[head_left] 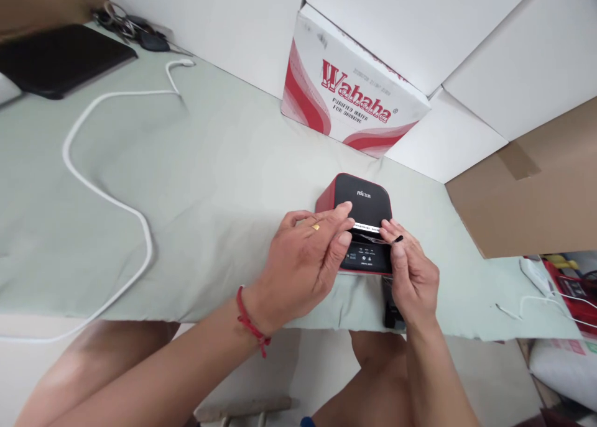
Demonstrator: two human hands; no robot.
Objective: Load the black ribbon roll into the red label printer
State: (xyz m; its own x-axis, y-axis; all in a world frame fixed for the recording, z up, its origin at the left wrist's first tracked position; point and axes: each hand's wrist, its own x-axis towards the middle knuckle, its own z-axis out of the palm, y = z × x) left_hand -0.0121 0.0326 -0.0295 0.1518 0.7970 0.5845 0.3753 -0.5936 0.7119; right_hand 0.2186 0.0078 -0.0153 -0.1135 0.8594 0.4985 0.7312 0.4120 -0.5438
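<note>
A small red-sided, black-topped box-like thing (361, 197) sits on the cloth-covered table in front of me. White lettering marks its top, and a white printed strip (366, 227) crosses it above a black panel (368, 258) with small icons. My left hand (310, 247) is over its left side, fingers together and thumb beside them; what they grip, if anything, is hidden. Between thumb and fingers, my right hand (410, 265) pinches a thin shiny strip with a black tip (398, 239), which stretches across the box towards my left hand.
A black object (394, 314) lies at the table's front edge below my right hand. Left are a white cable (109, 197), a dark flat case (69, 57) and keys (135, 29). A Wahaha carton (354, 91) and white boxes line the back; a brown carton (536, 178) stands right.
</note>
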